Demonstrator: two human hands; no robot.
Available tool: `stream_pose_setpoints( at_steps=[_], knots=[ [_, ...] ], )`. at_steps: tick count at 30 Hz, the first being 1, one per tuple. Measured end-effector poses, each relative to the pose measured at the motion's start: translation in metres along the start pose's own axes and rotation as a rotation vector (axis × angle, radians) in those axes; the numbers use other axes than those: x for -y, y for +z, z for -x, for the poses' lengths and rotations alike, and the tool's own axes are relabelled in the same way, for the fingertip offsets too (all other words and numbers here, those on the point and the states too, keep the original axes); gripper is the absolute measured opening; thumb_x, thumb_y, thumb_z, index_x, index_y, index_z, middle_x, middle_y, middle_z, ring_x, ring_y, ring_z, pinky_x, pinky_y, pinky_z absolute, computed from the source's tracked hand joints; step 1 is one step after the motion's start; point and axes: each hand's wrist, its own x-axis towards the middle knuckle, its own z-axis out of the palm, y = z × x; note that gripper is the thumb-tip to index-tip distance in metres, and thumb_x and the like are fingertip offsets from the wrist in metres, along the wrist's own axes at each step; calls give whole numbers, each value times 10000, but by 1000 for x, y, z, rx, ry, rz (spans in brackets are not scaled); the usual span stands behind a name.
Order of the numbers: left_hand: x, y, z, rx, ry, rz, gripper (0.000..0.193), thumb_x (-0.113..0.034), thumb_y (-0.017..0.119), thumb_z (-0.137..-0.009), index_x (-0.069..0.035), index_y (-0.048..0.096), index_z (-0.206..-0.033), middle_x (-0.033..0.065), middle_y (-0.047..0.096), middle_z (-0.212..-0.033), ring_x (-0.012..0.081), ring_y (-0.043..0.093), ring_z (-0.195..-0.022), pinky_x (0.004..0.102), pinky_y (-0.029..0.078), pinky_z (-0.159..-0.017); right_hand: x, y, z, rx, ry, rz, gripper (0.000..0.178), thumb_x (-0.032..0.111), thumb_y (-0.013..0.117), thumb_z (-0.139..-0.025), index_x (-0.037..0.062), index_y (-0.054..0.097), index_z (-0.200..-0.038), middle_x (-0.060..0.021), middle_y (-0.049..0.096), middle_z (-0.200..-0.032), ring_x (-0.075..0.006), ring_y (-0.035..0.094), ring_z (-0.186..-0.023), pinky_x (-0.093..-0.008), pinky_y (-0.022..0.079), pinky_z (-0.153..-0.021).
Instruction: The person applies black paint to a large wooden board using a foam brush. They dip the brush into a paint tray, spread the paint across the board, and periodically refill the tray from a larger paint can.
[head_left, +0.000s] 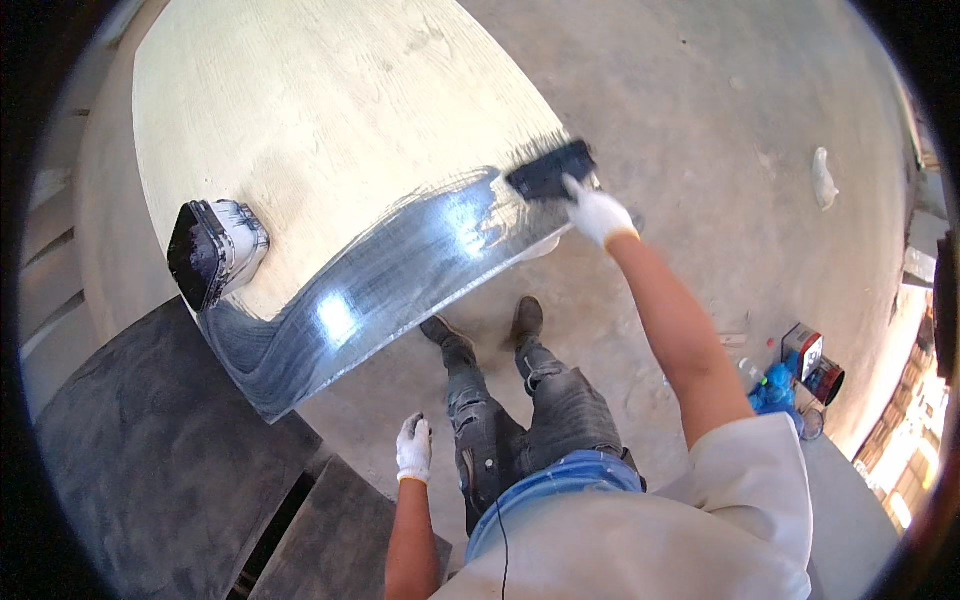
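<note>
Head view: blurry right hand [601, 214], exact grip on black brush [546, 174] unclear

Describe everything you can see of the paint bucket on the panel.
The bucket is squarish with rounded corners, apparently plastic. Its pale outer wall is streaked and smudged with black, and the rim is coated. No lid covers it; the inside shows dark, glossy paint, its level hard to tell. It stands on the pale wood-grain panel near its left edge, seeming to tilt left in this fisheye view. Only the panel is seen touching it.
</note>
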Motion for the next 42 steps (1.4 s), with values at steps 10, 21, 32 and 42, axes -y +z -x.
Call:
stream_pose_setpoints(
  at_steps=[10,21,32,42],
  knots=[
    [-5,36,-10,46,0,22,354,-184,600,-1008,-23,612,-1324,60,673,-1140,141,640,-912,289,539,-754,-8,-21,3,31,-28,-30,552,280,452,-969,204,437,-1516,-251,672,-1223,-412,651,-1135,-506,511,-960],
    [-27,50,-2,77,65,-22,380,-180,594,-1008,14,601,-1335,103,680,-1207,141,619,-992,283,513,-866,-10,-8,26,110,62,-37,536,295,467,-956,212,483,-1486,-228,673,-1241,-399,650,-1152,-499,505,-980],
    [-47,74,-19,138,98,-62,399,-173,602,-993,24,596,-1340,128,669,-1259,184,619,-1102,307,478,-977,29,-61,-83,67,-122,-37,573,227,468,-936,106,459,-1496,-232,640,-1309,-381,635,-1190,-469,504,-1005],
    [-14,90,-28,182,113,-64,369,-179,615,-994,13,621,-1309,102,681,-1203,161,627,-1057,290,495,-926,18,-31,-17,5,-50,-66,545,224,452,-940,154,488,-1480,-209,667,-1272,-378,646,-1172,-488,510,-987]
  ],
)
